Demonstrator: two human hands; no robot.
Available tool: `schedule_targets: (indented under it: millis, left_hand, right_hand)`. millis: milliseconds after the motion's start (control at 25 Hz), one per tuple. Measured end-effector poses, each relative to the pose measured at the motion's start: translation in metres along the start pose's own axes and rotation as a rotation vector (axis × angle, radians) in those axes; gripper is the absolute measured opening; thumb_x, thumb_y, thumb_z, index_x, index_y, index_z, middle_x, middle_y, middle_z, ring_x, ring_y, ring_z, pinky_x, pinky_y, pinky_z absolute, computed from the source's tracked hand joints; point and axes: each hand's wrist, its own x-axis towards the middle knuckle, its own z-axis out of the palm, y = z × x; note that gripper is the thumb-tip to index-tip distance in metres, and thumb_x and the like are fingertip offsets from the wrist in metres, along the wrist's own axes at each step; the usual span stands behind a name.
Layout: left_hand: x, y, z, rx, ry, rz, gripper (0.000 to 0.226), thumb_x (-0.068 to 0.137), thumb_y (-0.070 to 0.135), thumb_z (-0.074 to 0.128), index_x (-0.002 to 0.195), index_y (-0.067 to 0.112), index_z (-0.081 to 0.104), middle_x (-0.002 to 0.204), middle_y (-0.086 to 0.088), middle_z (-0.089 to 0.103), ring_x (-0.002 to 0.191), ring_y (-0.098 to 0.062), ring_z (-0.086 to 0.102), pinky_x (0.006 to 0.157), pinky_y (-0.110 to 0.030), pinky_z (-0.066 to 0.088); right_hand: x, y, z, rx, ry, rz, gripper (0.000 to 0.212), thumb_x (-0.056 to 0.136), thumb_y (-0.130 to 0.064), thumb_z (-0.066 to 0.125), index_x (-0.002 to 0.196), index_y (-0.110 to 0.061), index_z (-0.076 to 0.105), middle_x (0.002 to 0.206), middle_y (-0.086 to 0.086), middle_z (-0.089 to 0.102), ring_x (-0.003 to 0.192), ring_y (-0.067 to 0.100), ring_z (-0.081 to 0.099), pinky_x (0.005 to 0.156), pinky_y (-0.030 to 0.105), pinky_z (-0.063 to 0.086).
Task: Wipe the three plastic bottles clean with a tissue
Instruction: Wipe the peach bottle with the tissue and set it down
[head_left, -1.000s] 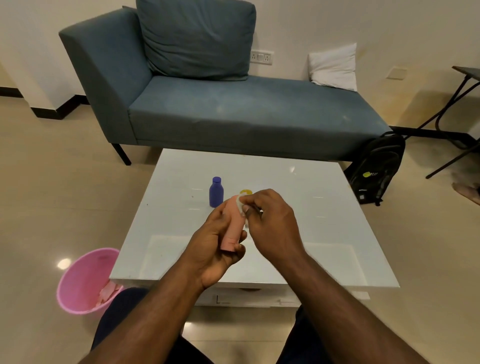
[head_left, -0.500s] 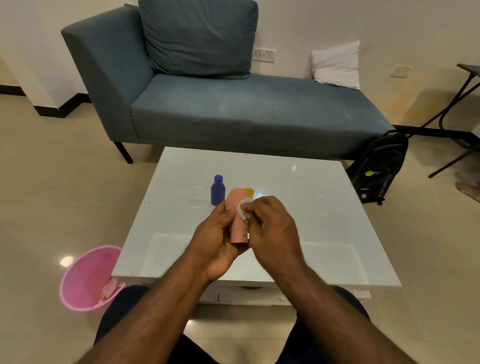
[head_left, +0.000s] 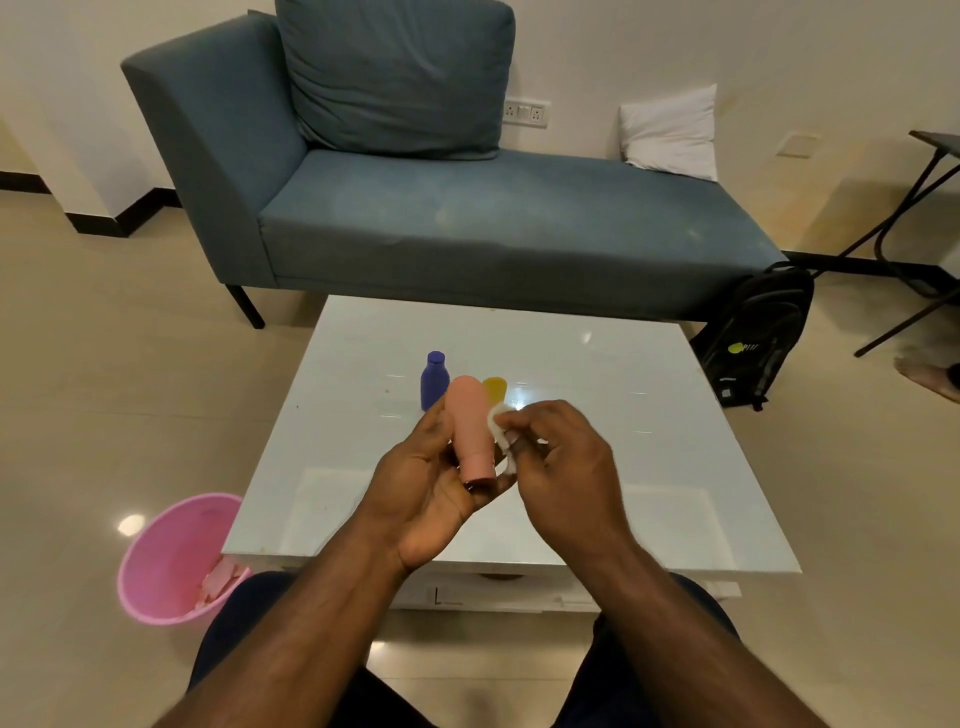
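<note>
My left hand (head_left: 436, 483) holds a pink plastic bottle (head_left: 470, 423) upside down above the white table (head_left: 649, 467), its neck down in my palm. Beside it, my right hand (head_left: 561, 462) pinches a crumpled white tissue (head_left: 501, 431) against the bottle's right side. A dark blue bottle (head_left: 432, 379) stands upright on the table behind my hands. Only the top of a yellow bottle (head_left: 495, 388) shows behind the pink one.
A pink bin (head_left: 171, 561) with scraps inside stands on the floor at the table's left front corner. A blue sofa (head_left: 467, 223) lies behind the table, and a black backpack (head_left: 753, 338) leans at its right end.
The pink bottle has tipped up and away so more of its body shows. My right hand with the tissue has slid from the bottle's top to its right side.
</note>
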Motion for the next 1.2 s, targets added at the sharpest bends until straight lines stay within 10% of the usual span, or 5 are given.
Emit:
schedule_targets:
  millis: [240, 1200]
  left_hand:
    - [-0.005, 0.003, -0.002, -0.065, 0.057, 0.042, 0.049, 0.101, 0.03, 0.05, 0.146, 0.012, 0.046, 0.138, -0.028, 0.058, 0.118, -0.05, 0.063, 0.092, -0.065, 0.049]
    - [-0.013, -0.004, 0.027, -0.264, 0.178, 0.01, 0.034, 0.104, 0.025, 0.051, 0.123, -0.003, 0.054, 0.104, -0.031, 0.073, 0.084, -0.041, 0.077, 0.084, -0.049, 0.059]
  right_hand:
    - [-0.005, 0.002, -0.017, 0.185, 0.052, 0.177, 0.016, 0.092, -0.02, 0.062, 0.102, -0.031, 0.067, 0.101, -0.015, 0.064, 0.094, 0.002, 0.06, 0.079, 0.014, 0.05]
    - [-0.005, -0.012, 0.012, -0.188, 0.036, -0.347, 0.023, 0.079, -0.004, 0.064, 0.1, -0.01, 0.07, 0.097, 0.003, 0.067, 0.093, 0.014, 0.054, 0.087, 0.017, 0.043]
